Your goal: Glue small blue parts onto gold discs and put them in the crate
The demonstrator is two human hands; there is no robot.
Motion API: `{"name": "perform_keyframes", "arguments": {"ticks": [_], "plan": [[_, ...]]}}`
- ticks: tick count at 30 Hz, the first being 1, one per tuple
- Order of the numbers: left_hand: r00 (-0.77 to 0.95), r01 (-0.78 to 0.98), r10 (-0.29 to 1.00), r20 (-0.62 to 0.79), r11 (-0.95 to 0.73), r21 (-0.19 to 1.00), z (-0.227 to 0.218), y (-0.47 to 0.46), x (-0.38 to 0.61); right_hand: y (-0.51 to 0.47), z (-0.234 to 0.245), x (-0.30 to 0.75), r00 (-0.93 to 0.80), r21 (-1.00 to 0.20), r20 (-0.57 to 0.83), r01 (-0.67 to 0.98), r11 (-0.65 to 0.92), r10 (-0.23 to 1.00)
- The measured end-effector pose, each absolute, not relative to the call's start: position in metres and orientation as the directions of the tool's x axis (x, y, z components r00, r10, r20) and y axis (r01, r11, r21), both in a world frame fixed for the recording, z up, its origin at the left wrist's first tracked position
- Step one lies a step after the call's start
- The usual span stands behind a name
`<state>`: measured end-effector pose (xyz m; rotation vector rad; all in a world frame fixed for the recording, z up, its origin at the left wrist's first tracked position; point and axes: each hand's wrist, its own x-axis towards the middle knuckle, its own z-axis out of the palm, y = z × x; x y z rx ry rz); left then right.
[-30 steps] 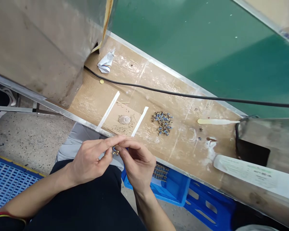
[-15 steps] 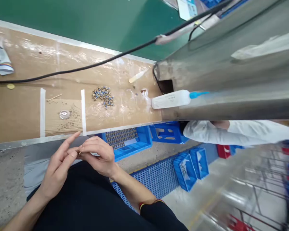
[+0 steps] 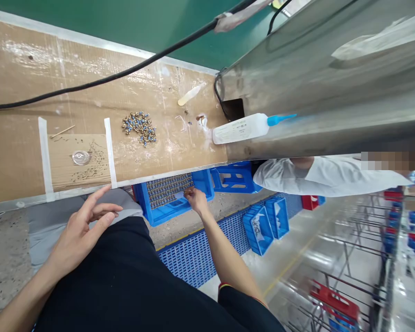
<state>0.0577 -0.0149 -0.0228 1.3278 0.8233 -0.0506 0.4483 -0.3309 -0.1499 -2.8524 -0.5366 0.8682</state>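
My right hand (image 3: 196, 200) reaches over the blue crate (image 3: 166, 216), its fingers pinched around a small brass-coloured part (image 3: 186, 192). Rows of small brass-and-blue parts (image 3: 164, 189) fill much of that crate, beside a pale sheet near my fingertips. Above my lap, my left hand (image 3: 85, 226) is open with the fingers apart and nothing in it. Its index fingertip is near the table edge. On the table lies a loose heap of similar brass-and-blue parts (image 3: 140, 128). Left of it, a small clear round dish (image 3: 80, 157) stands among tiny dark specks between two white tape strips.
A white bottle with a blue nozzle (image 3: 242, 129) lies at the table's right end against a metal housing (image 3: 314, 92). A black cable (image 3: 124, 74) crosses the table. A thin stick (image 3: 62, 132) lies near the dish. A co-worker's white sleeve (image 3: 342, 177) shows beyond the housing.
My right hand has left my left hand and moved right to the crate, carrying the small part. My left hand has opened. The view has shifted slightly.
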Motion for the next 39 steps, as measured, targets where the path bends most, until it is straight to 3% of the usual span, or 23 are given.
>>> {"name": "perform_keyframes", "arguments": {"ticks": [5,9,20,24,28,30,32,36,39], "plan": [[0.712,0.488,0.427,-0.558,0.271,0.83,-0.023,-0.018,0.052,-0.326,-0.182,0.449,0.727,0.074,-0.653,0.338,-0.938,0.211],[0.703,0.496,0.422,-0.572,0.285,0.82,-0.022,-0.021,0.051,-0.318,-0.192,0.446,0.721,0.198,-0.677,0.374,-0.906,0.149],[0.696,0.507,0.43,-0.575,0.273,0.818,-0.021,-0.017,0.052,-0.298,-0.17,0.436,0.684,0.21,-0.717,0.396,-0.894,0.135],[0.701,0.505,0.424,-0.573,0.273,0.819,-0.024,-0.016,0.052,-0.287,-0.125,0.44,0.591,0.082,-0.783,0.407,-0.91,0.193],[0.711,0.498,0.42,-0.564,0.267,0.825,-0.023,-0.014,0.054,-0.263,-0.048,0.435,0.284,-0.259,-0.881,0.378,-0.889,0.377],[0.715,0.494,0.416,-0.561,0.266,0.828,-0.021,-0.013,0.057,-0.236,-0.012,0.423,0.175,-0.526,-0.793,0.284,-0.801,0.583],[0.726,0.484,0.409,-0.553,0.267,0.833,-0.018,-0.013,0.059,-0.197,0.012,0.408,0.264,-0.714,-0.578,0.294,-0.636,0.772],[0.73,0.455,0.43,-0.531,0.274,0.847,-0.012,-0.011,0.052,-0.112,0.012,0.388,0.498,-0.71,-0.153,0.545,-0.446,0.853],[0.658,0.454,0.522,-0.543,0.3,0.839,-0.01,-0.006,0.029,-0.071,-0.008,0.384,0.51,-0.629,-0.065,0.646,-0.431,0.858]]}}
